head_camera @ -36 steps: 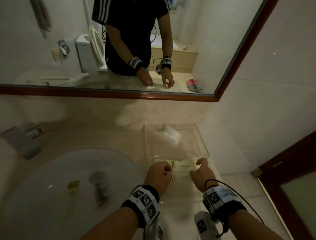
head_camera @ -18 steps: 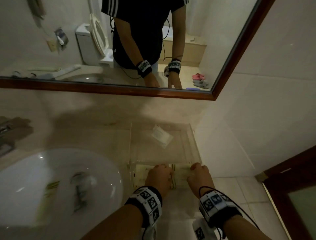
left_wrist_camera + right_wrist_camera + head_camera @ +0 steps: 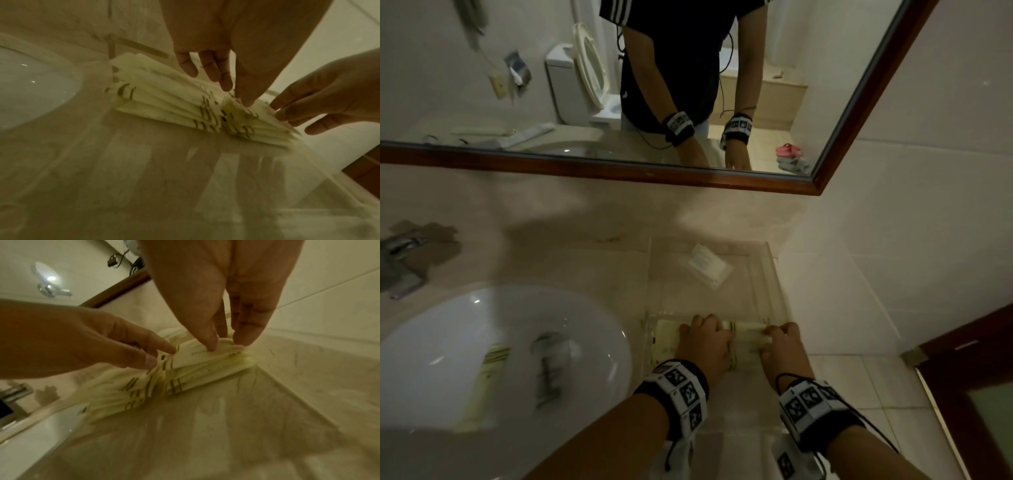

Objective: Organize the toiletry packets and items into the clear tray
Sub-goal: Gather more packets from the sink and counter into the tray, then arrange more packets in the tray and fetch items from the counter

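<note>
Change: since a second ago I've brought both hands forward, so the packet stack now sits at the clear tray's near edge.
Left hand (image 3: pixel 703 342): my fingers (image 3: pixel 223 76) are straight, tips pressing the pale packets (image 3: pixel 164 100).
Right hand (image 3: pixel 784 346): thumb and fingers (image 3: pixel 248 331) pinching the stack's right end.
Clear tray (image 3: pixel 774 284): on the tabletop (image 3: pixel 571 260), right of the sink (image 3: pixel 482 342); one white sachet (image 3: pixel 709 266) lies at its far end.
</note>
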{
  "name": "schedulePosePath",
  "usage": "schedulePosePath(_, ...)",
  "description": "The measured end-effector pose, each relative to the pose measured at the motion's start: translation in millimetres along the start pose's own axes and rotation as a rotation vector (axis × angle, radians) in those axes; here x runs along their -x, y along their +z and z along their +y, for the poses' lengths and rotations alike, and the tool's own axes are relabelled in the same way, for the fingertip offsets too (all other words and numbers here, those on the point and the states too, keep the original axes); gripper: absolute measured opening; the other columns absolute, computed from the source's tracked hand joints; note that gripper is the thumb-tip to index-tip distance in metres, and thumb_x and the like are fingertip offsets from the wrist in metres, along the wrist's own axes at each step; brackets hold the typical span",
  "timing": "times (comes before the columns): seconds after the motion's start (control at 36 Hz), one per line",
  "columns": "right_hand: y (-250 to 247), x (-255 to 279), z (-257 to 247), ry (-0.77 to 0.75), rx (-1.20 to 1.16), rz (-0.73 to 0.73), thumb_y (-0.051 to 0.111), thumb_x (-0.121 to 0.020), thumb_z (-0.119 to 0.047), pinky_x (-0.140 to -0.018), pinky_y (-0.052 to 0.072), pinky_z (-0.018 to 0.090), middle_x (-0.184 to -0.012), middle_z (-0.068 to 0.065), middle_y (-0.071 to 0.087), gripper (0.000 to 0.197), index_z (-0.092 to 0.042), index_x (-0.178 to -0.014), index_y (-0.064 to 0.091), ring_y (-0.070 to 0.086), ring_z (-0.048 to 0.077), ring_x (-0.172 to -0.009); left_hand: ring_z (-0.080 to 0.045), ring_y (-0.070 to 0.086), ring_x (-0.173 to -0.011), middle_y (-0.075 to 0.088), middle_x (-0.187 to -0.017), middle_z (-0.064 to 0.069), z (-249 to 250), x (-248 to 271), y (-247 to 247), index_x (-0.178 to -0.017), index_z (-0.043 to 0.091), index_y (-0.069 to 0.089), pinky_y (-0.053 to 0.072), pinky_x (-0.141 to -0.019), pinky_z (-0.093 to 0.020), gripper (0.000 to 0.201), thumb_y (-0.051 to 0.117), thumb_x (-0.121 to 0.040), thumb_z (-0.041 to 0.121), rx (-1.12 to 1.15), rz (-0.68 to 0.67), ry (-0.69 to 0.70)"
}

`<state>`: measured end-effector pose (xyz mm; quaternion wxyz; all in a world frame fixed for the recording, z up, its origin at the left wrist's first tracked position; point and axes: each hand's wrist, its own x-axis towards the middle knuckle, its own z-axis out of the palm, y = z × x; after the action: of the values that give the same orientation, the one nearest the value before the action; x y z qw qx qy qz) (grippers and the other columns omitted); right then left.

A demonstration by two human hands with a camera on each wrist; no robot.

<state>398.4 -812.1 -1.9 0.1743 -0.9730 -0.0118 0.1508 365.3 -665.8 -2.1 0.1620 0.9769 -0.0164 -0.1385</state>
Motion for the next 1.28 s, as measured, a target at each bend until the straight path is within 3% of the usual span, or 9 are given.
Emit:
schedulePosePath(0.14, -14, 13, -10, -0.062, -0.014, 0.086, 0.057, -0.087, -0.016, -0.098, 0.045, 0.036, -0.129, 0.011, 0.042, 0.037, -0.01, -0.124, 0.054, 0.052, 0.028, -0.112, -0.028, 0.037, -0.12, 0.045, -0.127, -0.004, -8, 25, -17, -0.131, 0.026, 0.051, 0.034, -0.096, -0.04, 0.039, 0.046, -0.092, 0.025, 0.054, 0.075, 0.008)
schedulePosePath(0.33, -15, 41, -65, -0.188, 0.002, 0.083, 0.055, -0.089, -0.025, -0.075, 0.047, 0.03, -0.124, 0.001, 0.046, 0.026, -0.019, -0.114, 0.057, 0.059, 0.022, -0.096, -0.027, 0.037, -0.126, 0.046, -0.133, -0.003, -48, 75, -37, -0.127, 0.025, 0.053, 0.033, -0.105, -0.042, 0.034, 0.047, -0.094, 0.029, 0.118, 0.015, -0.065)
schedulePosePath(0.5, -4, 62, -123, -0.243, 0.022, -0.02, 0.051, -0.09, -0.028, -0.086, 0.048, 0.034, -0.115, 0.0, 0.053, 0.021, -0.022, -0.11, 0.058, 0.056, 0.021, -0.102, -0.027, 0.039, -0.125, 0.046, -0.134, -0.001, -98, 111, -50, -0.125, 0.026, 0.054, 0.033, -0.105, -0.041, 0.032, 0.045, -0.094, 0.03, 0.142, 0.021, -0.156)
schedulePosePath(0.75, 37, 84, -217, -0.244, 0.05, -0.192, 0.053, -0.086, -0.024, -0.082, 0.048, 0.032, -0.106, 0.007, 0.063, 0.007, -0.022, -0.088, 0.059, 0.059, 0.025, -0.094, -0.027, 0.04, -0.131, 0.043, -0.141, -0.003, -194, 174, -63, -0.127, 0.024, 0.053, 0.033, -0.107, -0.042, 0.034, 0.045, -0.095, 0.034, 0.152, -0.022, -0.302)
schedulePosePath(0.86, 56, 85, -255, -0.243, 0.129, -0.282, 0.051, -0.089, -0.028, -0.082, 0.045, 0.028, -0.11, 0.005, 0.064, 0.02, -0.02, -0.104, 0.061, 0.06, 0.024, -0.1, -0.032, 0.044, -0.124, 0.043, -0.141, -0.009, -233, 194, -67, -0.134, 0.017, 0.047, 0.038, -0.103, -0.045, 0.043, 0.047, -0.094, 0.032, 0.123, -0.083, -0.412)
schedulePosePath(1.03, 85, 80, -302, -0.253, 0.215, -0.373, 0.05, -0.089, -0.033, -0.088, 0.049, 0.031, -0.112, 0.001, 0.064, 0.022, -0.024, -0.106, 0.06, 0.059, 0.022, -0.099, -0.029, 0.035, -0.131, 0.041, -0.141, -0.006, -287, 218, -57, -0.131, 0.022, 0.048, 0.024, -0.112, -0.045, 0.04, 0.042, -0.095, 0.038, 0.087, -0.222, -0.558)
schedulePosePath(1.08, 96, 78, -316, -0.264, 0.262, -0.394, 0.049, -0.09, -0.033, -0.084, 0.046, 0.026, -0.113, 0.0, 0.064, 0.021, -0.025, -0.107, 0.059, 0.059, 0.022, -0.102, -0.03, 0.035, -0.132, 0.041, -0.142, -0.007, -301, 220, -53, -0.132, 0.02, 0.047, 0.022, -0.113, -0.046, 0.043, 0.042, -0.095, 0.039, 0.085, -0.284, -0.595)
schedulePosePath(1.22, 125, 68, -347, -0.247, 0.318, -0.484, 0.047, -0.092, -0.027, -0.076, 0.04, 0.027, -0.11, 0.005, 0.061, 0.024, -0.019, -0.111, 0.058, 0.055, 0.023, -0.092, -0.026, 0.047, -0.123, 0.053, -0.129, -0.005, -325, 213, -47, -0.125, 0.016, 0.053, 0.028, -0.108, -0.042, 0.038, 0.046, -0.094, 0.035, 0.139, -0.365, -0.664)
schedulePosePath(1.28, 142, 59, -356, -0.249, 0.34, -0.535, 0.049, -0.09, -0.026, -0.076, 0.042, 0.028, -0.113, 0.009, 0.063, 0.026, -0.015, -0.111, 0.06, 0.059, 0.027, -0.099, -0.019, 0.057, -0.1, 0.06, -0.099, 0.001, -335, 206, -42, -0.094, 0.02, 0.061, 0.036, -0.096, -0.036, 0.017, 0.05, -0.091, 0.032, 0.194, -0.379, -0.707)
